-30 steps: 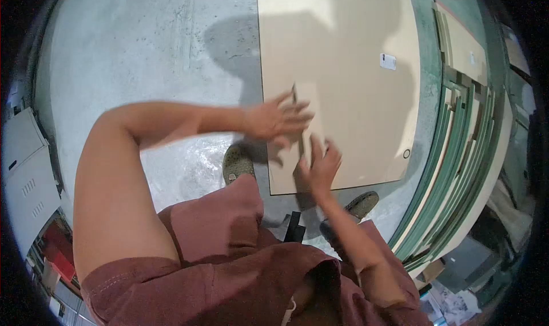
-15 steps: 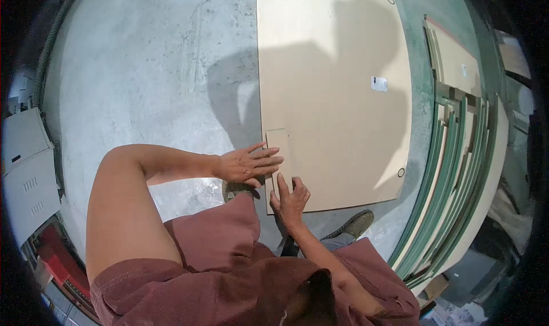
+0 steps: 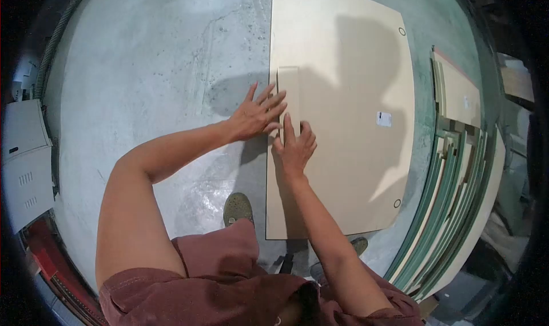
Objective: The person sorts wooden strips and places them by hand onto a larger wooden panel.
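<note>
Boards (image 3: 443, 212) lay toward three o'clock; the left hand (image 3: 253, 119) splayed against a strip (image 3: 291, 83), the right hand (image 3: 296, 149) bent over it, pinch unclear.

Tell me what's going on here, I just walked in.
A person is working with both bare hands at a narrow pale strip, which lies lengthwise near the left edge of a large pale board on the floor. The left hand has its fingers spread at the strip's left side, and the right hand is at its nearer end. Whether either grips it firmly is hard to tell. A stack of panels lies off to the right.
</note>
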Motion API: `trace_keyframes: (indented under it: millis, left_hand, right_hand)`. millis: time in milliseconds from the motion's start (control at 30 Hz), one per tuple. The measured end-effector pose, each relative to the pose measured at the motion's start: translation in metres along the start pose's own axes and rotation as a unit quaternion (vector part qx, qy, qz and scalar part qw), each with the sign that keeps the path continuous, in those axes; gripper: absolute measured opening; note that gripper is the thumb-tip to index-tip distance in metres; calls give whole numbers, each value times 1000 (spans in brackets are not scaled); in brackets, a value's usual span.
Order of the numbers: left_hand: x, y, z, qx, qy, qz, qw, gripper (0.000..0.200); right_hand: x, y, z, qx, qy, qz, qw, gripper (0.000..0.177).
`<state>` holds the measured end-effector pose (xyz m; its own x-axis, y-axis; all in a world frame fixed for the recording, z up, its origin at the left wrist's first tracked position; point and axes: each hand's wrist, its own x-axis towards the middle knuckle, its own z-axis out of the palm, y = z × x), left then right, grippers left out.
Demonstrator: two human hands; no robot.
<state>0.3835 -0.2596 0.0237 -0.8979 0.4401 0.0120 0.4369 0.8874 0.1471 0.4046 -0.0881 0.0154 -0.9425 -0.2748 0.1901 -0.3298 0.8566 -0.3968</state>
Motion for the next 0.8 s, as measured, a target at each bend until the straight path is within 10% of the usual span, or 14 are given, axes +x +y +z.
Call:
trace_keyframes:
  millis: [800]
  left_hand:
    - [251,-217,-2,95,112,-189,971,38]
  right_hand:
    - [351,-11,101,-26,-8,57,998,48]
